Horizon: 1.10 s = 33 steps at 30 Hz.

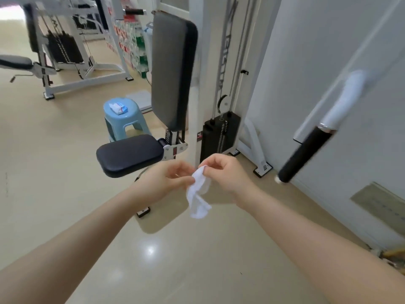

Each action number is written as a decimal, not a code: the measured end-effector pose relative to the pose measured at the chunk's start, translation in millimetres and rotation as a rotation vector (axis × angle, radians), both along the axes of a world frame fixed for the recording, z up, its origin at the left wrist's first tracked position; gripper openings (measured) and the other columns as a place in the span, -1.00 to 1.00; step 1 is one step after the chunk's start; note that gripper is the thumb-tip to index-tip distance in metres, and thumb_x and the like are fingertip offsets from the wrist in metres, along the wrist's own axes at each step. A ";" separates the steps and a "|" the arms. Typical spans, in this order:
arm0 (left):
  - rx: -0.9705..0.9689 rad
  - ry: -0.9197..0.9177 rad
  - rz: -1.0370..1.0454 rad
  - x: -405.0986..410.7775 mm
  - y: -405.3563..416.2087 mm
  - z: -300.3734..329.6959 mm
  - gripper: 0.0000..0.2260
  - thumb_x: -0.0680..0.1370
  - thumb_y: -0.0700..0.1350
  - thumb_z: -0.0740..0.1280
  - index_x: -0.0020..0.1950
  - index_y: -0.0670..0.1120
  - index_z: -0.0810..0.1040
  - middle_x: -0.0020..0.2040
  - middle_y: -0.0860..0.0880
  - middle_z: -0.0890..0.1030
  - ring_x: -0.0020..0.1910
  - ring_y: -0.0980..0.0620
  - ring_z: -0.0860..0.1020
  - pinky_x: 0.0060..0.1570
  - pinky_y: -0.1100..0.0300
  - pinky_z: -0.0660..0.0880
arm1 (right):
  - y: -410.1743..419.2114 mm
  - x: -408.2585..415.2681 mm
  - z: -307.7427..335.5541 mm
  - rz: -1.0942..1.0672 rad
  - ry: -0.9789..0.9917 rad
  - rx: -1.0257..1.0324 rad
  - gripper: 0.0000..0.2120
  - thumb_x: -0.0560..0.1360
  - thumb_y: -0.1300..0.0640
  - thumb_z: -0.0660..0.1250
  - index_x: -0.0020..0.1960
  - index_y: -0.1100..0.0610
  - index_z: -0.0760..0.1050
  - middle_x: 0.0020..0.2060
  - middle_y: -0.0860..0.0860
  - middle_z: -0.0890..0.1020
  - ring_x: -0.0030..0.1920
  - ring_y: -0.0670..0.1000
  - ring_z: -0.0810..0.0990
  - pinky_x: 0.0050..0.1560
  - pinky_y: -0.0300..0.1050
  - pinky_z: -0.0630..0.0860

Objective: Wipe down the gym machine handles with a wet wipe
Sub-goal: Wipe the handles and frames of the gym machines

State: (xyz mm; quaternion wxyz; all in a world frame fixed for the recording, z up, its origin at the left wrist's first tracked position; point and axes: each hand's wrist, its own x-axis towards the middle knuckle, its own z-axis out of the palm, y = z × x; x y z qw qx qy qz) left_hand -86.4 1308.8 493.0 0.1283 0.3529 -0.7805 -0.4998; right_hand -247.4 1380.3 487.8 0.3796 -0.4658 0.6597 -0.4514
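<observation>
Wet wipe (198,194): white, crumpled, hanging limp between both hands, in front of the seat.
Left hand (166,181): fingers curled, pinching the wipe's upper edge.
Right hand (223,172): fingertips pinching the wipe's top.
Machine handle (304,152): black grip on a white arm, right of the hands, apart from the wipe.
Wipes packet (119,108): lying on a blue stool (125,121).

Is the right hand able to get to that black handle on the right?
Probably yes. Nothing stands between the right hand and the black handle, which hangs in open air beside it. Both hands pinch the wet wipe.
</observation>
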 end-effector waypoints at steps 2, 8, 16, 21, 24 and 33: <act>0.035 0.027 -0.008 38.2 -25.1 -2.1 -0.91 0.51 -0.11 0.35 -0.17 0.02 0.61 -0.27 0.08 0.62 -0.28 0.16 0.51 -0.13 0.15 0.45 | -31.8 32.7 4.2 0.052 -0.087 0.002 -0.79 0.44 0.33 0.29 -0.28 0.08 0.52 -0.31 0.01 0.56 -0.26 -0.04 0.50 -0.20 -0.18 0.44; 0.042 0.103 0.091 159.7 -118.4 8.8 -0.87 0.56 -0.16 0.27 -0.17 -0.05 0.55 -0.28 0.03 0.56 -0.27 0.10 0.47 -0.18 0.21 0.43 | -135.6 146.8 20.7 0.119 -0.295 -0.028 -0.87 0.36 0.32 0.27 -0.31 0.13 0.51 -0.35 0.05 0.53 -0.29 -0.01 0.51 -0.23 -0.22 0.46; 0.027 0.065 0.163 289.5 -243.5 0.9 -0.79 0.59 -0.21 0.21 -0.21 -0.04 0.52 -0.36 0.13 0.52 -0.43 0.28 0.40 -0.38 0.41 0.31 | -268.2 264.5 5.9 0.191 -0.472 0.077 -0.81 0.54 0.37 0.14 -0.16 0.17 0.44 -0.31 0.04 0.52 -0.35 -0.08 0.53 -0.32 -0.30 0.51; -0.007 0.044 0.159 346.5 -347.7 -7.5 -0.85 0.55 -0.18 0.25 -0.21 -0.06 0.51 -0.26 0.00 0.50 -0.29 0.09 0.38 -0.33 0.25 0.28 | -382.7 328.9 -10.7 0.221 -0.544 0.100 -0.74 0.58 0.33 0.09 -0.24 0.15 0.41 -0.51 -0.07 0.51 -0.50 -0.13 0.47 -0.48 -0.34 0.40; 0.015 0.045 0.178 374.8 -424.3 -11.3 -0.85 0.58 -0.18 0.21 -0.15 -0.13 0.52 -0.27 0.01 0.52 -0.29 0.10 0.43 -0.25 0.26 0.38 | -466.3 366.3 -16.9 0.207 -0.575 0.124 -0.69 0.57 0.32 0.09 -0.30 0.11 0.38 -0.59 -0.11 0.45 -0.57 -0.14 0.43 -0.52 -0.31 0.36; 0.090 0.035 0.226 456.1 -636.8 17.6 -0.80 0.55 0.05 0.26 0.02 -0.03 0.59 -0.11 0.05 0.67 -0.17 0.16 0.60 -0.24 0.36 0.44 | -703.8 471.0 16.3 0.194 -0.312 0.144 -0.79 0.59 0.13 0.18 -0.22 0.12 0.43 -0.37 0.04 0.51 -0.39 -0.03 0.48 -0.41 -0.29 0.43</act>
